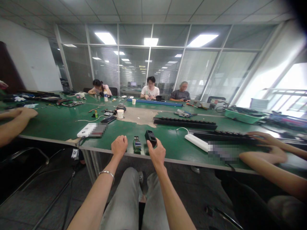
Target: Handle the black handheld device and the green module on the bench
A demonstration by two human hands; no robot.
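Note:
My right hand (157, 152) grips a small black box-shaped device (150, 136) between thumb and fingers, just over the near edge of the green table. What the device is cannot be made out. Left of it, a small green circuit board (137, 144) with parts on it lies between my two hands, touched by neither. My left hand (119, 146) is curled into a loose fist at the table edge, its back to me, and nothing shows in it. A bracelet circles that wrist.
A white power strip (195, 142) lies to the right, a white box (86, 130) to the left. Black slotted rails (184, 122), a paper cup (120, 113) and a green basket (244, 116) stand farther off. Co-workers' hands (268, 148) are close on the right; others sit opposite.

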